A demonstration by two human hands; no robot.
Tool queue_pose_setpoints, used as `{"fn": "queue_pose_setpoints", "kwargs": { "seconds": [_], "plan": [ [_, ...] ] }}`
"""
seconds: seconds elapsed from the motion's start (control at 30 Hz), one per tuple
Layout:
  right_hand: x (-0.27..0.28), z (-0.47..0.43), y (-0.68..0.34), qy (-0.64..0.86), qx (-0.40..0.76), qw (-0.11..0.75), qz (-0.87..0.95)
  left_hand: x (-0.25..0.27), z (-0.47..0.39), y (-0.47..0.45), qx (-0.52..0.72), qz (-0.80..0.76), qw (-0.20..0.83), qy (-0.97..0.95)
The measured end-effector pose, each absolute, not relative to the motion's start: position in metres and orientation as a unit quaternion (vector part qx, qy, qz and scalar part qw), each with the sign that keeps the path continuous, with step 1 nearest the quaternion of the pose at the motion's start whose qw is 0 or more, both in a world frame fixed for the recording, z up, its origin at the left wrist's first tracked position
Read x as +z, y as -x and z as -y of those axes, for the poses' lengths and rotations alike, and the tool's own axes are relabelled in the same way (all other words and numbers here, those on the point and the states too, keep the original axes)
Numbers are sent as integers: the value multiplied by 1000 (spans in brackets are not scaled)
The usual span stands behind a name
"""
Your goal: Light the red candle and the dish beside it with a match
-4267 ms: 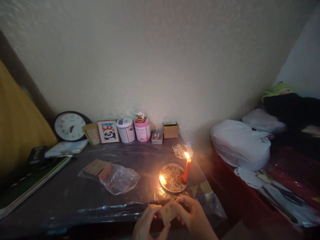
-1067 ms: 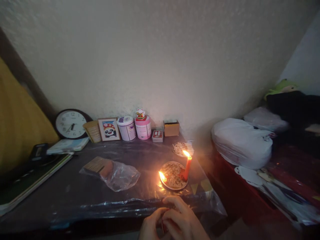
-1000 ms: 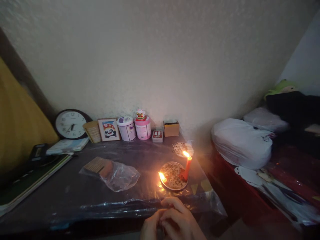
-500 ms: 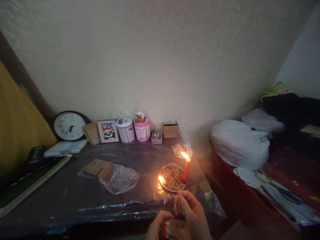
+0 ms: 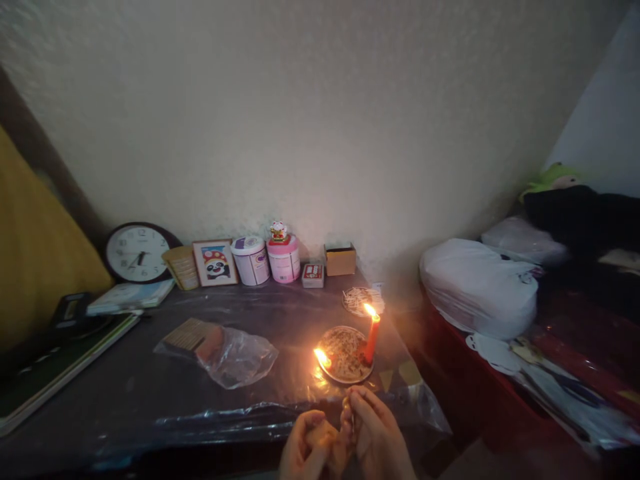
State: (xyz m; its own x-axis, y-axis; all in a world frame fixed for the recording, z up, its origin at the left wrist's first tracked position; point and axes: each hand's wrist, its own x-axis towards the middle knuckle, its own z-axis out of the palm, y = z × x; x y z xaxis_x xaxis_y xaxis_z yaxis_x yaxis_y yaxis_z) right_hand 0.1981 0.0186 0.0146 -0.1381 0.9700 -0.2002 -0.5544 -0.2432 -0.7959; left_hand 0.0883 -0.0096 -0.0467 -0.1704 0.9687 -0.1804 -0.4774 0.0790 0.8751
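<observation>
My left hand (image 5: 303,450) is closed around a small tan matchbox (image 5: 324,435), which is partly covered by the fingers. Close beside it, my right hand (image 5: 377,433) pinches a thin match (image 5: 353,421), mostly hidden by the fingertips and showing no flame. Just beyond the hands lies a round plate (image 5: 345,339) with a brown, speckled surface. A lit red candle (image 5: 371,340) stands upright on its right side. At the plate's left rim burns a second flame (image 5: 323,359); what feeds it is too bright to make out.
Behind the candle sits a dish of used matchsticks (image 5: 356,300). A clear plastic bag (image 5: 245,357) lies left of the plate. Along the wall stand a clock (image 5: 139,253), a picture frame (image 5: 216,263), tins (image 5: 250,262) and a cardboard box (image 5: 341,260). White bags (image 5: 475,287) rest at right.
The matchbox has turned, so the red match heads seen in its open end no longer show. My left hand has come up slightly, closer to my right hand, which still pinches the match.
</observation>
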Motion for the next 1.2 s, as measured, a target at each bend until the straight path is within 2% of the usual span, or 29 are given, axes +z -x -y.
{"fn": "queue_pose_setpoints", "kwargs": {
  "seconds": [0.17, 0.27, 0.43, 0.7, 0.87, 1.2],
  "plan": [
    [21, -15, -202, 404, 599, 531, 443, -26, 7, -67, 613, -413, 639, -211],
    [23, -7, -197, 376, 616, 492, 487, -14, 10, -66, 601, -394, 668, -194],
    [21, 0, -191, 333, 643, 472, 502, -18, 12, -75, 585, -393, 688, -174],
    [34, -5, -201, 387, 584, 474, 534, -33, 7, -81, 543, -413, 634, -364],
    [36, -3, -202, 392, 570, 469, 550, -33, 7, -78, 531, -398, 665, -343],
    [37, -3, -202, 352, 623, 463, 523, -25, 9, -75, 544, -350, 690, -326]
  ]
}}
